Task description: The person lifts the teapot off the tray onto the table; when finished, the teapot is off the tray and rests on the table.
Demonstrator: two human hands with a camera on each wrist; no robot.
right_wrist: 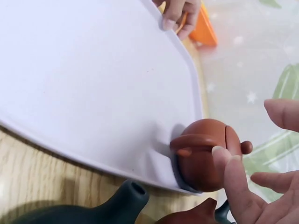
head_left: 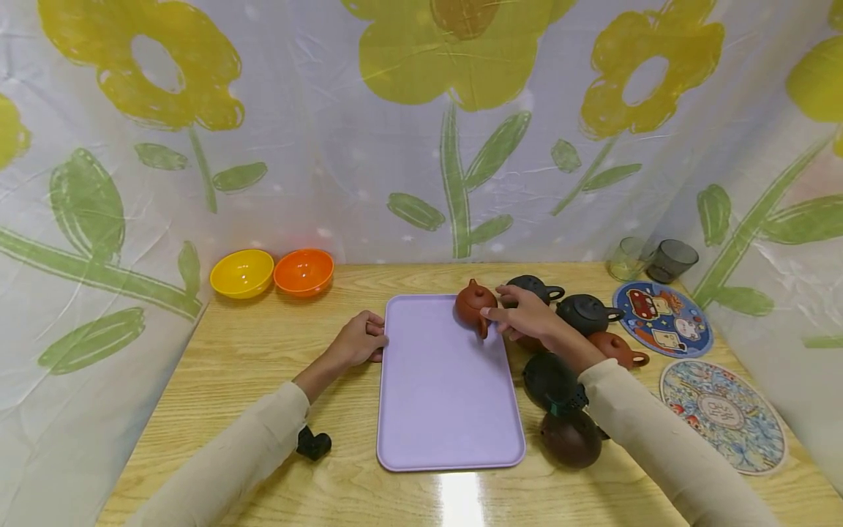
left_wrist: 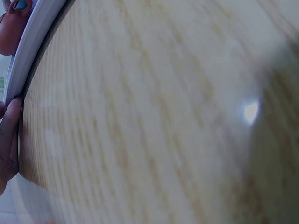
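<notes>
A reddish-brown clay teapot (head_left: 476,304) stands upright in the far right corner of a lavender tray (head_left: 448,402). My right hand (head_left: 527,316) is beside it with fingers spread and relaxed. In the right wrist view, one fingertip overlaps the teapot (right_wrist: 201,163) close to its handle, and the other fingers are apart from it. At the tray's left edge, my left hand (head_left: 356,340) pinches the rim, thumb on top. The left wrist view shows only part of that hand (left_wrist: 8,144) at the tray's side (left_wrist: 32,42).
Several dark and reddish teapots (head_left: 582,315) crowd the tray's right side, partly under my right forearm. Two round mats (head_left: 724,413) and two glasses (head_left: 670,260) lie farther right. Yellow (head_left: 241,274) and orange (head_left: 304,273) bowls stand back left. A small black object (head_left: 313,443) is by my left sleeve.
</notes>
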